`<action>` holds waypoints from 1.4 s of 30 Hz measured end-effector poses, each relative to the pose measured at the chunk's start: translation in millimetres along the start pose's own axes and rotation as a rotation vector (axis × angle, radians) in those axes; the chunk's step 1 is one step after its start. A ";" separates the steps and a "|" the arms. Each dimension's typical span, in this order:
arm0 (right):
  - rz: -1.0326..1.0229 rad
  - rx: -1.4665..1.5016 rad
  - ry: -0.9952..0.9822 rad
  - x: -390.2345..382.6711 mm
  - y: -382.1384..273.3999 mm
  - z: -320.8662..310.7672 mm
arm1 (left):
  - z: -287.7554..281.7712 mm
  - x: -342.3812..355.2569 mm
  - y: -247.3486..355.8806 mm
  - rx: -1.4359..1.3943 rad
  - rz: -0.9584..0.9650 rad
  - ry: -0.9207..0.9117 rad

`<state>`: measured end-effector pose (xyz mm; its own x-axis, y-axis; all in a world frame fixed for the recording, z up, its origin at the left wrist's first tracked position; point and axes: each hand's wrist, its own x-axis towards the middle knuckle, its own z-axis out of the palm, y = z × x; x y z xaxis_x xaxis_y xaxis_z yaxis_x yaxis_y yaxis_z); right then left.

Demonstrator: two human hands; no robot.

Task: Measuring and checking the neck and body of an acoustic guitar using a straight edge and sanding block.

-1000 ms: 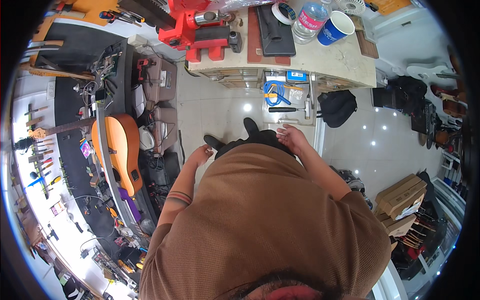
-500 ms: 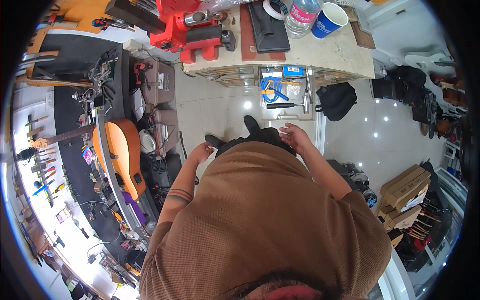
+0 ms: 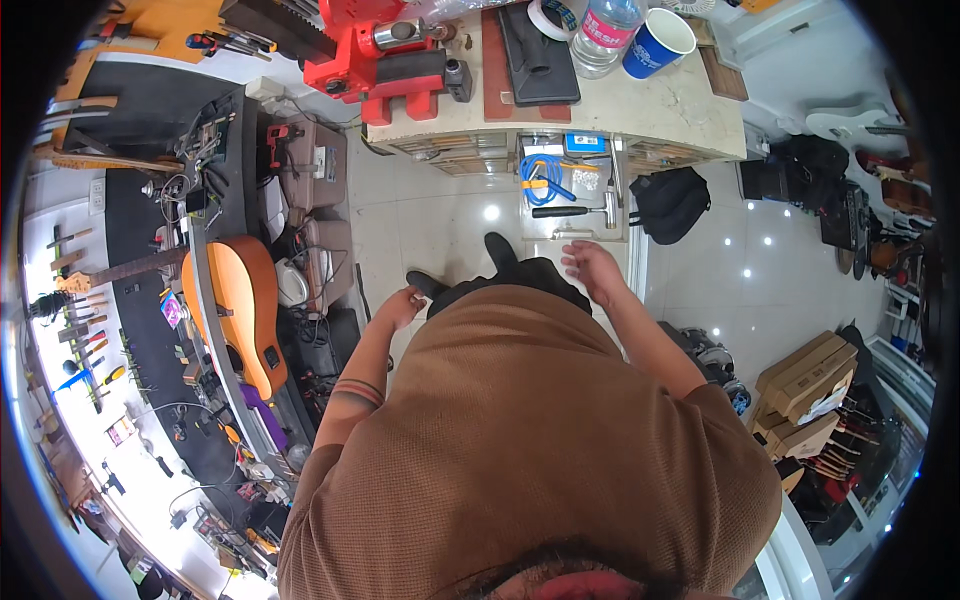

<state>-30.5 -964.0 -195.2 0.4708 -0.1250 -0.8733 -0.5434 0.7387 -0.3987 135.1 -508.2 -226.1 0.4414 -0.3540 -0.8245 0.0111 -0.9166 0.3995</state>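
My left hand (image 3: 402, 306) hangs beside my body above the floor, near my shoe (image 3: 428, 284). It is empty, with its fingers loosely bent and slightly apart. My right hand (image 3: 592, 270) reaches forward with fingers apart and nothing in them, close to the front of a pulled-out drawer (image 3: 575, 233). Inside that drawer lie a coiled blue cable (image 3: 540, 170), a hammer (image 3: 585, 210) with a dark grip, and a blue box (image 3: 584, 143). A few small pale pieces (image 3: 585, 180) sit beside the cable.
Ahead, the workbench (image 3: 660, 105) carries a red machine (image 3: 365, 60), a plastic bottle (image 3: 605, 35) and a blue paper cup (image 3: 658, 45). A black backpack (image 3: 670, 205) stands right of the drawer. An acoustic guitar (image 3: 235, 310) is at left; cardboard boxes (image 3: 808, 375) are at right.
My right hand has moved slightly forward, nearer the drawer front, with its fingers a little more spread. My left hand has barely shifted.
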 end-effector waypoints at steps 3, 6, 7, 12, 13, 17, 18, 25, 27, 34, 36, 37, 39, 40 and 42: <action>-0.093 -0.138 -0.012 21.2 -22.4 5.5 | -0.7 -3.6 -0.4 0.026 -0.005 0.001; -0.175 -0.148 0.000 37.6 -44.7 21.1 | -1.9 -5.5 -3.6 0.035 -0.017 0.008; -0.176 -0.147 -0.001 39.0 -50.7 23.8 | -1.4 -6.0 -6.1 0.033 -0.016 0.011; -0.259 -0.169 0.013 31.2 -56.4 33.3 | 0.7 -8.0 -13.2 0.013 -0.012 0.051; -0.263 -0.176 0.005 29.5 -52.9 33.8 | 1.4 -8.0 -14.7 0.017 -0.006 0.056; -0.252 -0.187 0.041 32.0 -47.4 37.1 | 9.6 -7.6 -25.8 -0.023 0.005 0.038; -0.271 -0.194 0.015 46.6 -56.1 29.6 | 12.7 -7.7 -22.6 -0.024 0.004 0.046; -0.542 -0.090 -0.077 72.3 -130.5 77.8 | 21.3 -8.4 -34.0 0.019 0.008 -0.003; -0.536 -0.110 -0.073 72.2 -147.6 83.0 | 18.8 -7.5 -27.8 0.006 0.000 0.008; -0.399 0.412 -0.225 90.4 -150.4 76.2 | 12.0 -1.6 -7.3 0.035 0.020 0.004; -0.456 0.460 -0.311 90.4 -146.1 75.8 | 10.3 1.8 -2.1 0.060 0.026 -0.024; -0.509 0.508 -0.401 89.2 -143.9 74.4 | 9.9 3.5 -0.7 0.085 0.028 -0.048; -0.496 0.510 -0.373 84.2 -129.5 67.0 | 10.1 8.2 0.3 0.099 0.044 -0.059; -0.484 0.515 -0.343 85.1 -118.3 59.7 | 7.0 12.2 4.0 0.115 0.061 -0.070; -0.418 0.521 -0.286 85.4 -83.4 38.0 | -1.1 18.6 13.0 0.131 0.098 -0.074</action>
<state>81.4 -1011.2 -225.9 0.7689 -0.3404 -0.5412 0.0895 0.8955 -0.4360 144.5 -526.6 -235.8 0.3672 -0.4516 -0.8132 -0.1483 -0.8915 0.4281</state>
